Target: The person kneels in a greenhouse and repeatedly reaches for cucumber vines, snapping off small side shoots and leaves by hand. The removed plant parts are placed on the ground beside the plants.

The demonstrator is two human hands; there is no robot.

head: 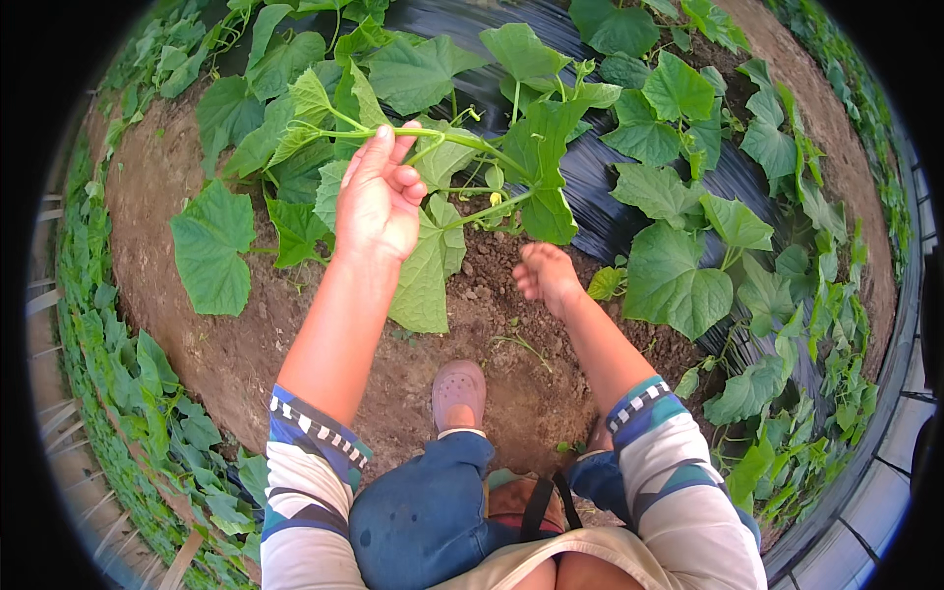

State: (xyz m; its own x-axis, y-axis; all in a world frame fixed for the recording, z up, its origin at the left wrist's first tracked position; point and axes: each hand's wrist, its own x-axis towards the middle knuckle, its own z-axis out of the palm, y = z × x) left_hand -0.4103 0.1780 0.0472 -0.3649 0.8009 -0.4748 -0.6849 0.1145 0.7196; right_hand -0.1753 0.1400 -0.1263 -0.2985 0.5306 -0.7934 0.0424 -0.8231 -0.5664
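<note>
My left hand holds up a green vine stem of a cucumber-like plant, pinched between thumb and fingers near its leafy tip. Broad lobed leaves hang from this stem, one large leaf on its right side and a paler one below. A small yellow flower shows among the stalks under the stem. Just beneath the large leaf, my right hand hovers over loose soil, fingers curled and slightly blurred. Whether it grips anything is unclear.
Black plastic mulch film covers the raised bed, with more vines along it to the right. Another row of plants runs along the left. A clog-shod foot stands on bare soil. Pale sheeting curves along the right rim.
</note>
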